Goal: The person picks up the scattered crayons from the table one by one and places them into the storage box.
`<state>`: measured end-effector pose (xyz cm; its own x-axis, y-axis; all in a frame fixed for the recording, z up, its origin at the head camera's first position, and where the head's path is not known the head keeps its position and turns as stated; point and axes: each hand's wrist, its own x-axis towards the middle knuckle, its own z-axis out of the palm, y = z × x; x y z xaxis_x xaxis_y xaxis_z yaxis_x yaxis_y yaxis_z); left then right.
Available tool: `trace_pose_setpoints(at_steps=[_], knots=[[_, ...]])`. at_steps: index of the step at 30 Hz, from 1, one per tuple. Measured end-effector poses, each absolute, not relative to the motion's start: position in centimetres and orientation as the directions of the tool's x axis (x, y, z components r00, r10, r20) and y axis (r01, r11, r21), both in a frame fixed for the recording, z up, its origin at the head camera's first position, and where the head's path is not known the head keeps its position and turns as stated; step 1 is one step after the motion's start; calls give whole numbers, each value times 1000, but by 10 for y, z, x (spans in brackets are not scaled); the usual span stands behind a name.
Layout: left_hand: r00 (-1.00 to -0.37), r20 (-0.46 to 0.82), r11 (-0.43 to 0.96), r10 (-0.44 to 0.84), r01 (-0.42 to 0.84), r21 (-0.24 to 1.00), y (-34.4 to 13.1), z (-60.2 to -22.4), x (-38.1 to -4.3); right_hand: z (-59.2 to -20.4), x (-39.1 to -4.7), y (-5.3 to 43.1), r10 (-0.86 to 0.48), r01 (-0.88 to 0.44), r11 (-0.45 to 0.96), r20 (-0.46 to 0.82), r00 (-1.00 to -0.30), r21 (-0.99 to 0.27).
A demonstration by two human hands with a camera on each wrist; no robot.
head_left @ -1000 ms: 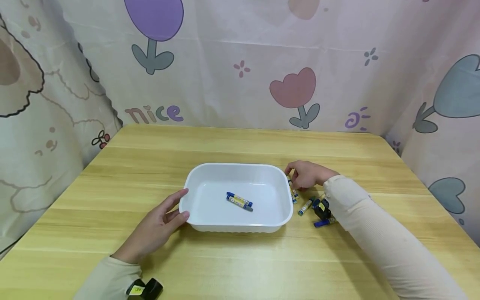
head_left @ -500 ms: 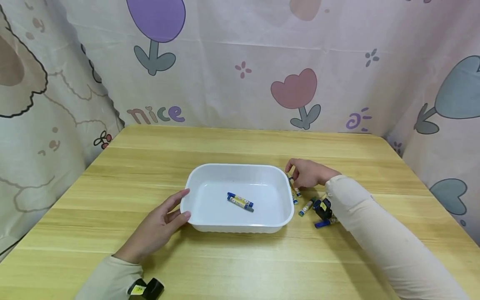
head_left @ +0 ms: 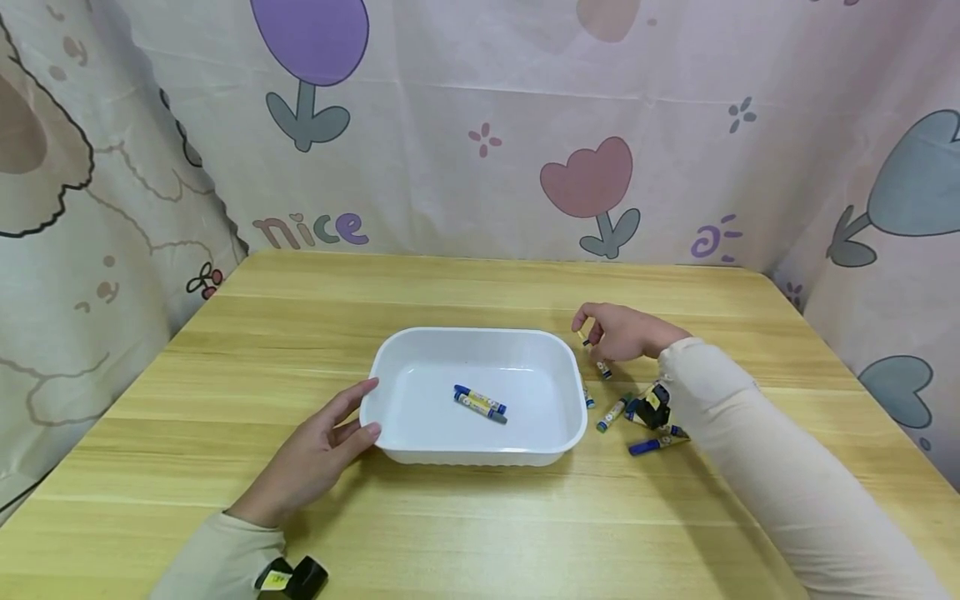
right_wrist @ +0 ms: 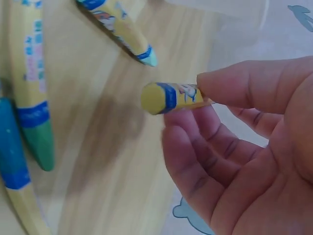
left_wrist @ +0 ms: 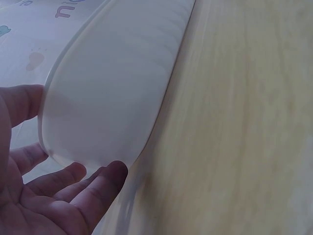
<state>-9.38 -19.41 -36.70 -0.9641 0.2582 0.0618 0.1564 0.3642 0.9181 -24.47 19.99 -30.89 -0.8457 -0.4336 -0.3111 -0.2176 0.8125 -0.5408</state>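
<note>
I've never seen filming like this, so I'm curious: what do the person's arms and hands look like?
The left hand and right hand are bare, without gloves. Long cream sleeves reach to the wrists, and each wrist carries a small black device with a yellow label.

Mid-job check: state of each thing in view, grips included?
Left grip: touching the white bin's left end
Right grip: pinching the yellow crayon
Yellow crayon: held, apparently off the table
White bin: upright on the table
Gray crayon: in the bin
Inner blue crayon: in the bin
Outer blue crayon: on the table
Green crayon: on the table
Other crayons: partly hidden
</note>
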Motion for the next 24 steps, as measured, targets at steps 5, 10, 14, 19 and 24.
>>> trace_pose_setpoints(at_steps=[5,10,14,19,24], knots=[[-962,62,360,266,158,919,-194,-367,-94,-300,-244,200,-429,-164,784,-332,-840,-598],[-963,56,364,264,153,919,-195,-367,-94,-292,-243,197,-433,-169,778,-321,-842,-605],[-961,57,352,269,154,923,-195,-366,-93,-283,-242,192,-447,-198,777,-302,-842,-597],[-959,61,342,276,157,926,-195,-366,-93,-276,-241,185,-471,-228,765,-282,-836,-603],[-959,63,352,277,162,922,-195,-366,-93,-270,-241,176,-481,-251,771,-277,-832,-586]])
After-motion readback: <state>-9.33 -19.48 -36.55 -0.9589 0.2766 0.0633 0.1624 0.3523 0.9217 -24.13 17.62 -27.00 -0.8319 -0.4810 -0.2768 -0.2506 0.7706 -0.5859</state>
